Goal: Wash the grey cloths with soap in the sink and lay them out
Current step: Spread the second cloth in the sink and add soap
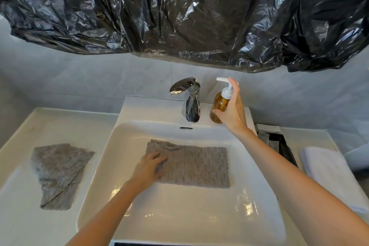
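Your L hand [148,168] presses, fingers fairly flat, on the cloth [195,166] spread in the sink [179,215]. R hand [231,112] wraps the soap bottle [218,104] beside the tap [191,104], index on pump [222,80]. 2nd cloth [58,171] lies on the counter [20,205], left.

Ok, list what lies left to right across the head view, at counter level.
First the crumpled grey cloth on the counter, then the flat grey cloth in the sink, dark tray, folded white towel.
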Demonstrator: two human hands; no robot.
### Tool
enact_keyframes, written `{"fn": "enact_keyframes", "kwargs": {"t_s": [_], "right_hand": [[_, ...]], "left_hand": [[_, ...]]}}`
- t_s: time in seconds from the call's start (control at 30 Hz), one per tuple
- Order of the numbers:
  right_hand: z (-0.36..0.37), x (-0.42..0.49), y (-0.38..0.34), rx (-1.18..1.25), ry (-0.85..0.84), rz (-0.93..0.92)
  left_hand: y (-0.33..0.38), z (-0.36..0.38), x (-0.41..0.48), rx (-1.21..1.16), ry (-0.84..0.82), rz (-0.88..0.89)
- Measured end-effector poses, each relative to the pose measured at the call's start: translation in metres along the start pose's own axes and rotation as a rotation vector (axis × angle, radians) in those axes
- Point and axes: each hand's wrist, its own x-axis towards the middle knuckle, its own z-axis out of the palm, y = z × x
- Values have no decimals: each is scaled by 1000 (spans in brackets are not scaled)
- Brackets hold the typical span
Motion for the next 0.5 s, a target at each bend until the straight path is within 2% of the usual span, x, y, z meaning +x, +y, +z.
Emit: {"fn": "enact_keyframes", "kwargs": {"t_s": [0.23,0.4,0.5], "right_hand": [[1,-8,1,-7,-4,-24],[-12,-57,-8,-11,-3,-69],[-18,-95,-11,4,-57,-63]], "left_hand": [[-4,-3,1,-146,7,-14],[-4,-2,-5,-177,13,-37],[-2,-2,-8,-200,18,-46]]}}
